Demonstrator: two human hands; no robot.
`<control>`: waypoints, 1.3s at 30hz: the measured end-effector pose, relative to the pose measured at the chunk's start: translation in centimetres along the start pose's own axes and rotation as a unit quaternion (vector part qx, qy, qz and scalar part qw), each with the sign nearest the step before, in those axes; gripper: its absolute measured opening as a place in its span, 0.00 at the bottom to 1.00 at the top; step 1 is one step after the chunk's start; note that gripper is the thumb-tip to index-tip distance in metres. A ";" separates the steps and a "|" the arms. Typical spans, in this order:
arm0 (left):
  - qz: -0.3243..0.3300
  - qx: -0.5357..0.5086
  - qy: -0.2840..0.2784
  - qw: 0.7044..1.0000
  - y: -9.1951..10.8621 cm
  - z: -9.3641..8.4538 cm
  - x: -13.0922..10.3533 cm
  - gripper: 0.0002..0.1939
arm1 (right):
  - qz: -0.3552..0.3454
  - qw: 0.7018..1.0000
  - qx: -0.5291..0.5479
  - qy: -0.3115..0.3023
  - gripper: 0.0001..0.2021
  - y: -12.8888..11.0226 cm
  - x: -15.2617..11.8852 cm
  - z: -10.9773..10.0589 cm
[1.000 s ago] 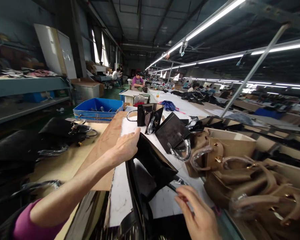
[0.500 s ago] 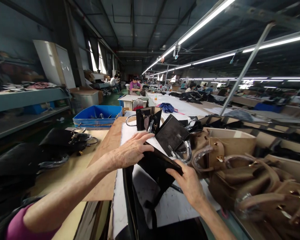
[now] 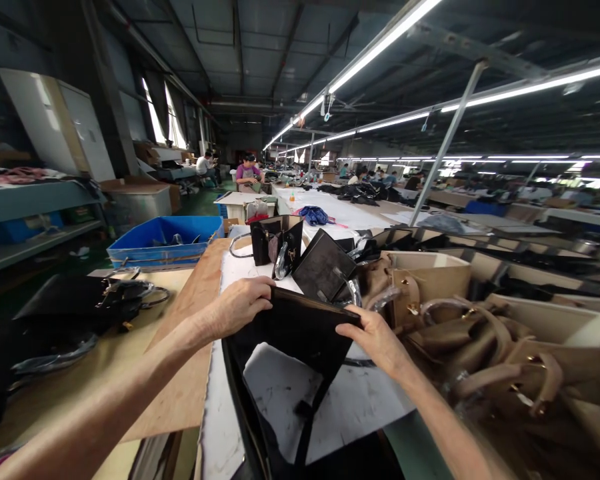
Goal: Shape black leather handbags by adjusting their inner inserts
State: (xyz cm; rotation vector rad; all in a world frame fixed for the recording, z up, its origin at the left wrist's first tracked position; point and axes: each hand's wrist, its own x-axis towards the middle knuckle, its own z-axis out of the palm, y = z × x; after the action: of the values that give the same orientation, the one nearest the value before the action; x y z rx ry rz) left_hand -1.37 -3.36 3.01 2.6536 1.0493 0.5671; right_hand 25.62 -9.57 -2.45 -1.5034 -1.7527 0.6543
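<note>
A black leather-like piece (image 3: 300, 330) is stretched between my hands above the white-covered table (image 3: 380, 400). My left hand (image 3: 243, 303) pinches its upper left corner, and my right hand (image 3: 373, 337) grips the upper right corner, thumb on the near side. Black straps and a long black edge run down from it toward me, to more black material at the bottom of the view. Just beyond stand a small black handbag (image 3: 277, 241) and a tilted black bag (image 3: 325, 267) with plastic-wrapped handles.
Brown handbags (image 3: 435, 277) crowd the right side. Black bags (image 3: 65, 300) lie at the left on a tan board (image 3: 173, 327). A blue bin (image 3: 165, 240) stands beyond the board. A person (image 3: 249, 175) in purple sits farther back.
My left hand has shifted from the top edge to the upper left corner, and the piece now hangs more spread out. The whole view has turned slightly to the right.
</note>
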 end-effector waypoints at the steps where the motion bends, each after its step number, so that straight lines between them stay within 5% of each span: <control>1: -0.003 0.007 -0.002 1.000 0.0 -0.1 0.2 0.09 | 0.001 1.000 -0.004 0.012 0.09 0.0 0.0 0.2; 12: 0.023 -0.003 0.002 1.000 0.0 0.0 2.4 0.08 | 0.003 0.995 -0.017 0.102 0.14 1.3 -0.3 0.8; 19: -0.035 0.007 0.055 0.998 -1.6 0.3 1.6 0.07 | -0.144 0.970 -0.091 0.176 0.15 1.4 0.3 2.3; 31: -0.049 0.010 0.065 0.997 -2.1 0.0 0.9 0.07 | -0.230 0.931 -0.212 0.189 0.10 0.3 1.6 3.2; 39: -0.045 -0.003 0.071 0.996 -2.3 0.1 0.9 0.07 | -0.180 0.968 -0.066 0.165 0.07 -0.4 2.7 3.1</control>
State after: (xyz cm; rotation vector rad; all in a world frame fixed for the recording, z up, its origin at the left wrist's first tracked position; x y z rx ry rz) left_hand -2.12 -1.08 2.35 2.5776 1.1964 0.7479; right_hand 22.83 -6.76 -3.49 -1.2456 -1.7671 0.0962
